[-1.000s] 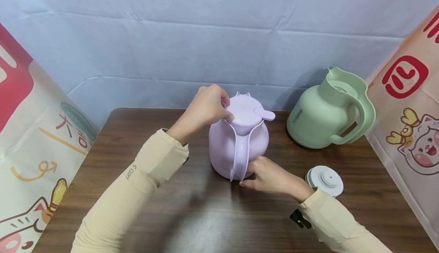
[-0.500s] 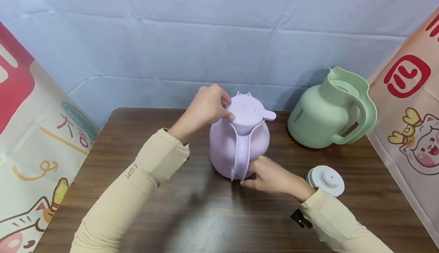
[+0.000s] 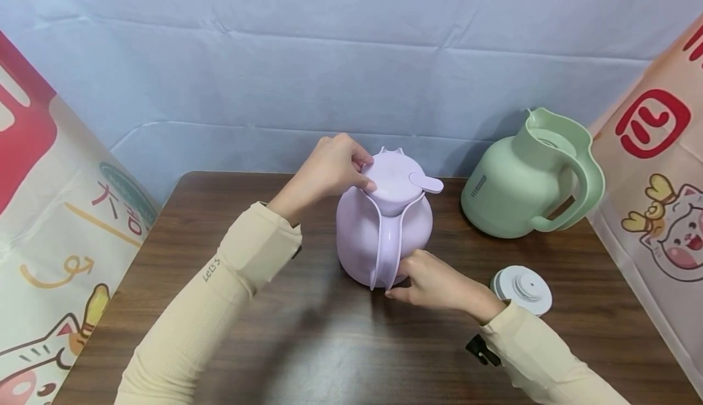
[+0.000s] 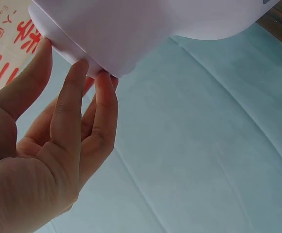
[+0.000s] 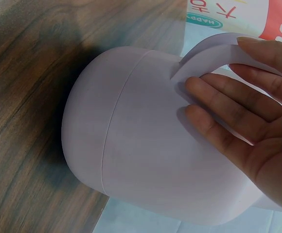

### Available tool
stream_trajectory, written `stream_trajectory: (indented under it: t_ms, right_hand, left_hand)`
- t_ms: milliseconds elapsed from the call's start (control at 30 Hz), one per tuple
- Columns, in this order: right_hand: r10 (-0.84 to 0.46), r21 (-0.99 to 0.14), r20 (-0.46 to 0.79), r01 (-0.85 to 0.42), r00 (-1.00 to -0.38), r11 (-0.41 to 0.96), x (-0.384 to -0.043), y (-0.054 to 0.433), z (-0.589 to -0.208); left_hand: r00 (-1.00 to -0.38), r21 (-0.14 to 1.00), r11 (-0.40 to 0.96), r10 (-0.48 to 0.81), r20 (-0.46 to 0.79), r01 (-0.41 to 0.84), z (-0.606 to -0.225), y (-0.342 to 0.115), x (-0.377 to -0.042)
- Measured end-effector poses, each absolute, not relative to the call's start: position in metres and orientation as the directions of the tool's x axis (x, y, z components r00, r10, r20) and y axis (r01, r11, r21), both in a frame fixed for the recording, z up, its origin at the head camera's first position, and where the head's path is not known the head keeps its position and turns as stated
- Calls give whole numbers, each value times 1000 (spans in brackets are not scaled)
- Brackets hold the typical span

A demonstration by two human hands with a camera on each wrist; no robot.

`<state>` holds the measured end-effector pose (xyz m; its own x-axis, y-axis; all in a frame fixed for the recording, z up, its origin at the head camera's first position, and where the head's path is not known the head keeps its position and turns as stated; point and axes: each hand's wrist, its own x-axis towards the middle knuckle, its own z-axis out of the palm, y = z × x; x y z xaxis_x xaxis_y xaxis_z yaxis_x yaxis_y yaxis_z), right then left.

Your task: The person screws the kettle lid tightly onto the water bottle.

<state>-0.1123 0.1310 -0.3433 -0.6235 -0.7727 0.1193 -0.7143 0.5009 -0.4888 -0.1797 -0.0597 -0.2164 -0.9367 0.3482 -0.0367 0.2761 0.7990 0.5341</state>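
One lilac jug [image 3: 357, 240] stands at center frame, lid [image 3: 392, 176] pinched by the left hand [image 3: 334, 167], handle [image 3: 389, 243] by the right hand [image 3: 436, 280], apparently to brace it steady.

The left hand [image 3: 336, 166] reaches higher than the right hand [image 3: 431, 279], each thumb opposing its fingers.

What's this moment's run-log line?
left hand: grips round lilac lid | right hand: pinches curved lilac handle | rounded lilac jug: upright on brown wood-grain table | rounded green jug, round white stopper: at right
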Motion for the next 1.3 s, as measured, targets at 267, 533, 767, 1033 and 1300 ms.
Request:
stream_trajectory:
  t_ms: [267, 533, 767, 1033, 1300]
  right_hand:
    - [-777, -499, 115, -713, -619, 494, -112, 132, -343]
    - [-775, -499, 118, -712, -620, 494, -113, 132, -343]
    - [-780, -494, 132, -723, -611, 483, -112, 131, -343]
    - [-785, -494, 140, -730, -604, 473, -113, 133, -342]
    - [-778, -499, 127, -717, -616, 486, -112, 132, -343]
  left_hand:
    - [-921, 497, 804, 389, -23, 327, -214, -58, -180]
    - [-955, 490, 844, 287, -71, 218, -210, -48, -172]
    - [-950, 430, 863, 310, -34, 266, -213, -44, -169]
    - [-946, 432, 860, 321, -42, 272, -212, -45, -169]
    - [-930, 432, 851, 361, -69, 298, -214, -52, -176]
